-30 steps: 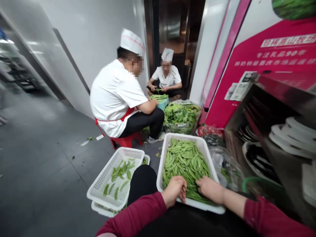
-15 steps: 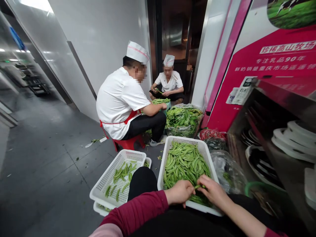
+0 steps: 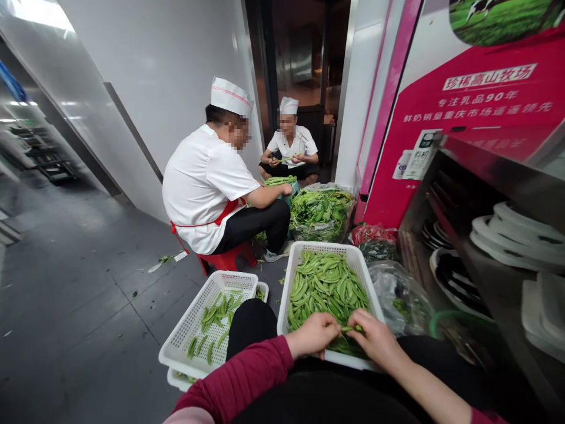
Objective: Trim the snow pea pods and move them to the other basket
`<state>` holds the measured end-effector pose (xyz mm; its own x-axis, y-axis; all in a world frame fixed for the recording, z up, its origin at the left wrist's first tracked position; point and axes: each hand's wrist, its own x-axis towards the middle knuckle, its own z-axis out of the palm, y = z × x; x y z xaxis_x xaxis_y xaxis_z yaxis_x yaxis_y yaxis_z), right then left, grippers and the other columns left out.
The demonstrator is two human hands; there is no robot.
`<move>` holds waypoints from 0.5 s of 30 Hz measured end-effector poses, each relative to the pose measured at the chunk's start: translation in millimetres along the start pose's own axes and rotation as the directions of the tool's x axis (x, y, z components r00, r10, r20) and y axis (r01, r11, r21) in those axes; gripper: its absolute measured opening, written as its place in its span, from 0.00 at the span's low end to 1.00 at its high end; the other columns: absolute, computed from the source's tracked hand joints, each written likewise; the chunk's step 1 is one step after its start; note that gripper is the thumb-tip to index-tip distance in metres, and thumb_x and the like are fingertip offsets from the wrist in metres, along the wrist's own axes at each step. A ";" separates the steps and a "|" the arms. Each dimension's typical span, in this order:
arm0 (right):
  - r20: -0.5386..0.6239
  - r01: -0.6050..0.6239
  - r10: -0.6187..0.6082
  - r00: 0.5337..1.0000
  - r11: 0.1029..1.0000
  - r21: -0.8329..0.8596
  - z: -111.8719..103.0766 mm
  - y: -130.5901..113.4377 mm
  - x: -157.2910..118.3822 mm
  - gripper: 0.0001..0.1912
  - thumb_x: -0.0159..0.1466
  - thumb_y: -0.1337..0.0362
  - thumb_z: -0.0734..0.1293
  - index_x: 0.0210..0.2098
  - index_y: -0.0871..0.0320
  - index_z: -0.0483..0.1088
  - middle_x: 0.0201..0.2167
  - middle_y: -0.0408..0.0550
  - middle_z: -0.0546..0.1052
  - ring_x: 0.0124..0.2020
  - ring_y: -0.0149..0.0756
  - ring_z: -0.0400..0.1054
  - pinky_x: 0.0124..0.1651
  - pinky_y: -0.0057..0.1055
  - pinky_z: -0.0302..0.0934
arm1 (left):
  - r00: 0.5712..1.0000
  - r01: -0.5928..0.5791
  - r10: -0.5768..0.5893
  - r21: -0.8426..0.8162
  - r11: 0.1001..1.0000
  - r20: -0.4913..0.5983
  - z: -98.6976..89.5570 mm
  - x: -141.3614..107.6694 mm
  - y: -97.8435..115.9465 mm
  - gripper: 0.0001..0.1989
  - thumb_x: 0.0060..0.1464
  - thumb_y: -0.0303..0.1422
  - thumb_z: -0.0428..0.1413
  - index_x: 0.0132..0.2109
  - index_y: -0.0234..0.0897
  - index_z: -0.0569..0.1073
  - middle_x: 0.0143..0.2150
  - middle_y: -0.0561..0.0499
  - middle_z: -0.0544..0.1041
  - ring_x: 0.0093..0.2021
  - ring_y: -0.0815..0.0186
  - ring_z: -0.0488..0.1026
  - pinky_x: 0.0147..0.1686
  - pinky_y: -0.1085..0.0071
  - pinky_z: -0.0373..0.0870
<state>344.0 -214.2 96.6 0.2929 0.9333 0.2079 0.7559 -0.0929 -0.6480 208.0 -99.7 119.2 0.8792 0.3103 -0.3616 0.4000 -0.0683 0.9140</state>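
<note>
A white perforated basket (image 3: 282, 300) full of green pea pods (image 3: 326, 282) stands before my lap. Over its near edge, my left hand (image 3: 315, 334) and my right hand (image 3: 373, 337) pinch one green pod (image 3: 352, 329) between them, fingertips at either end. Left of my knee, a second white basket (image 3: 176, 341) holds several scattered pods (image 3: 220, 309). It is stacked on another white tray that also has green pieces in it.
Ahead, one person (image 3: 207, 176) sits on a red stool (image 3: 227, 259) and another person (image 3: 293, 141) squats, beside a bag of leafy greens (image 3: 322, 212). Plastic bags (image 3: 397, 294) and a metal shelf with plates (image 3: 512, 235) are at the right.
The view has shifted slightly to the right. My hands stay closed on a pod over the full basket. The squatting person's hands now hold a long green stem between them.
</note>
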 end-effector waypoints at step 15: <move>0.005 -0.288 0.311 0.950 0.874 0.391 -12.3 -15.4 6.4 0.09 0.48 0.60 0.66 0.23 0.57 0.61 0.19 0.37 0.60 0.23 0.28 0.55 0.27 0.26 0.52 | 0.992 0.038 0.016 -0.426 0.904 0.121 -6.5 -1.5 20.5 0.12 0.46 0.39 0.50 0.33 0.34 0.63 0.18 0.61 0.54 0.12 0.80 0.49 0.12 0.81 0.53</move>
<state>341.4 -211.1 117.0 0.5109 0.8596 -0.0077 0.3470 -0.2144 -0.9130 213.2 -95.5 139.6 0.9102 0.1918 -0.3670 0.2846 0.3538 0.8909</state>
